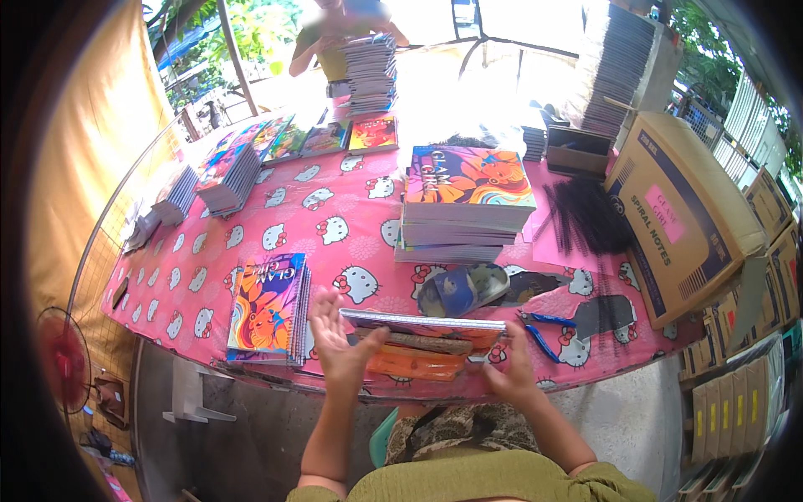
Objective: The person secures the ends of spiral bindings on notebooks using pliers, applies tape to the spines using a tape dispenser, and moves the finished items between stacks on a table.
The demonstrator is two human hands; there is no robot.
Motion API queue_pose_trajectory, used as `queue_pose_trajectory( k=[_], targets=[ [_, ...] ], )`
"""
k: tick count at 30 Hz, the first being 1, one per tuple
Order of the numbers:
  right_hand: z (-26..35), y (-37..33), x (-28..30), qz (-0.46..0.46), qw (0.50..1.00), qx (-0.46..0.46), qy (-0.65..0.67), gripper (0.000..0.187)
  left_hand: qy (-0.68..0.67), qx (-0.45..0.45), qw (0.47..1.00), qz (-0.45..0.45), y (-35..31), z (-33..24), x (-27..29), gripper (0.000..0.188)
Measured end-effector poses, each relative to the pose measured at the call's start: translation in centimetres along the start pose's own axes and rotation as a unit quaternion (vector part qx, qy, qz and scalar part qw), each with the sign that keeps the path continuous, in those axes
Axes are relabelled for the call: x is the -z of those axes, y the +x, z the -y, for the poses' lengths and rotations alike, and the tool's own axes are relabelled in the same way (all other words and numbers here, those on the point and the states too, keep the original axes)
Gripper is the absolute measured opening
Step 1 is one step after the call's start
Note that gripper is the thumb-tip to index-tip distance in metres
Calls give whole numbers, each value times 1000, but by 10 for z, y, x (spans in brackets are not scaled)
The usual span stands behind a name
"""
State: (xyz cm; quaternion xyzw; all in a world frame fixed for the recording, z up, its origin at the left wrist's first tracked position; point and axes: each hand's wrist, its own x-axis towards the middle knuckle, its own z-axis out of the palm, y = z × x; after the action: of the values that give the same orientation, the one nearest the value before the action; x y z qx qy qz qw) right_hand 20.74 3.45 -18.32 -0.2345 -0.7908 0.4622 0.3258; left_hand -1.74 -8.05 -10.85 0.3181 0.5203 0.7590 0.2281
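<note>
A spiral notebook (427, 321) stands on edge before me near the table's front, its spiral binding upward. My left hand (340, 350) is at its left end, fingers stretched up and apart, thumb by the near face. At the other end, my right hand (512, 368) grips the notebook by its edge. Against its near side are a brown strip and a shiny orange piece (418, 363) whose kind I cannot make out. Left of my hands lies a small stack of colourful spiral notebooks (266, 309). Beyond stands a taller notebook stack (468, 180).
Blue-handled pliers (548, 330), a slipper (464, 289) and black spiral coils (585, 216) lie on the pink patterned table (335, 230). A large cardboard box (682, 217) stands at the right. Across the table, a person (335, 42) stands by a tall notebook stack (370, 75).
</note>
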Motion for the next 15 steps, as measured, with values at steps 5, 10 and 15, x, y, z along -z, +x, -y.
queue_pose_trajectory(
  k=[5, 10, 15],
  targets=[
    [7, -4, -4, 39, 994, -55, 90, 85, 72, 40, 997, 2, -16, 24, -8, 88],
    [-28, 38, 131, -223, 910, 73, -342, 38, 273, -212, 936, -62, -22, -4, -12, 86],
    [-78, 55, 208, -194, 805, -208, -521, 28, 542, -361, 759, 26, -28, -40, -75, 65]
  ],
)
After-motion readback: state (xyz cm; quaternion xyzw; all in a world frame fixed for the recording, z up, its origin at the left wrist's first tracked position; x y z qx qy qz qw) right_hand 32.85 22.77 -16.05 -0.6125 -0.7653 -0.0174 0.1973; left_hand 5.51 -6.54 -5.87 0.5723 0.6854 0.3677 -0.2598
